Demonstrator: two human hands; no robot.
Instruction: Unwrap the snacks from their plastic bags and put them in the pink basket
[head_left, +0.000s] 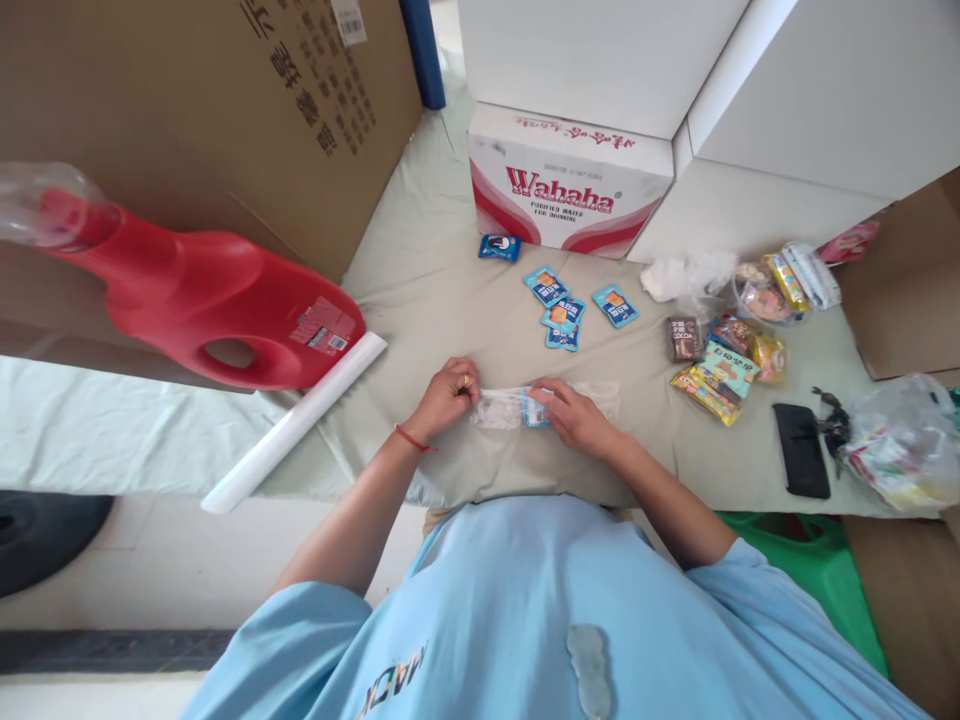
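Note:
A clear plastic wrapper (497, 410) lies flat on the cloth near the front edge, with a small blue snack packet (534, 408) inside or beneath it; I cannot tell which. My left hand (450, 397) is closed in a pinch at the wrapper's left end. Over the packet's right side, the fingers of my right hand (576, 412) are bent and grip it, partly hiding it. More of the thin clear plastic shows to the right of that hand. Farther back are several loose blue-and-orange snack packets (562, 315), some overlapping, and one separate packet (616, 306).
A red jug (225, 290) and a white roll (300, 420) lie at left beside a large cardboard box (187, 100). Behind stands a Wahaha carton (566, 185) with a dark blue packet (499, 247) before it. Rightward are assorted snacks (724, 375), a black phone (801, 450) and a plastic bag (904, 440).

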